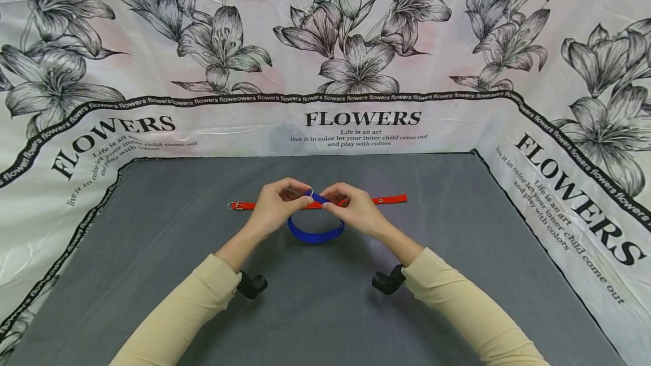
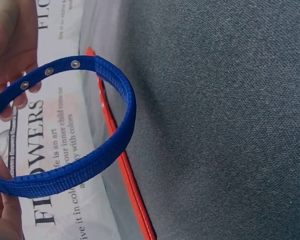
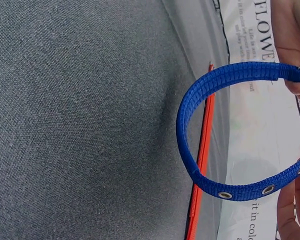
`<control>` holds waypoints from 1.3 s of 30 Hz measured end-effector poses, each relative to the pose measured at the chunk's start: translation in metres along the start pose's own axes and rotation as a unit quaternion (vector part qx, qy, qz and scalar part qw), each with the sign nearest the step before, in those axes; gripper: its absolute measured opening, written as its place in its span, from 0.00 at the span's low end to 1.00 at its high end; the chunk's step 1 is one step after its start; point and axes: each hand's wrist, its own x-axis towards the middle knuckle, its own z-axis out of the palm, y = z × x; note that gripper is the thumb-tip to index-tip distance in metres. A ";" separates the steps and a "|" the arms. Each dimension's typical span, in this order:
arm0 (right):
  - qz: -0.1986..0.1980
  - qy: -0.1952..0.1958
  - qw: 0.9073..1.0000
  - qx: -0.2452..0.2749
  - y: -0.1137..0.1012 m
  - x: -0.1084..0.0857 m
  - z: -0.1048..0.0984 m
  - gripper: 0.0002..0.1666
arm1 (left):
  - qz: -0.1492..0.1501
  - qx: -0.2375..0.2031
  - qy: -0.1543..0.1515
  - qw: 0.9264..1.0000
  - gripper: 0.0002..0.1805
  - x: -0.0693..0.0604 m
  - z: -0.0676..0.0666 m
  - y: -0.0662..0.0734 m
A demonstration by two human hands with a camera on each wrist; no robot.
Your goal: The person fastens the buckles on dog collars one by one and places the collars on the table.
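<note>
A blue collar (image 1: pixel 316 236) hangs in a loop between my two hands, above the table. My left hand (image 1: pixel 277 203) pinches its buckle end, where a bit of metal shows. The other end, a strap with metal eyelets (image 3: pixel 268 190), is pinched by the fingers of my right hand (image 1: pixel 358 208). Both wrist views show the padded band (image 2: pixel 121 127) curving round toward the hands. Behind the hands a red collar (image 1: pixel 391 199) lies stretched flat across the table, its buckle (image 1: pixel 237 205) at the left. The hands partly hide its middle.
Grey cloth covers the table (image 1: pixel 315 309). A white flower-printed sheet (image 1: pixel 356 129) with lettering rises at the back and along both sides. Black devices (image 1: pixel 252 285) are worn at both wrists, below the hands.
</note>
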 end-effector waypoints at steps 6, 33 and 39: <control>0.008 0.008 1.000 -0.004 0.028 0.008 0.009 0.12 | 0.014 0.017 -0.002 1.000 0.13 0.000 0.002 0.000; -0.007 0.032 0.999 -0.006 0.032 0.010 0.010 0.12 | 0.035 -0.010 0.005 0.999 0.10 -0.010 0.004 0.025; 0.001 0.020 1.000 0.006 0.030 0.011 0.012 0.14 | 0.039 0.000 -0.004 0.999 0.10 -0.013 0.003 0.031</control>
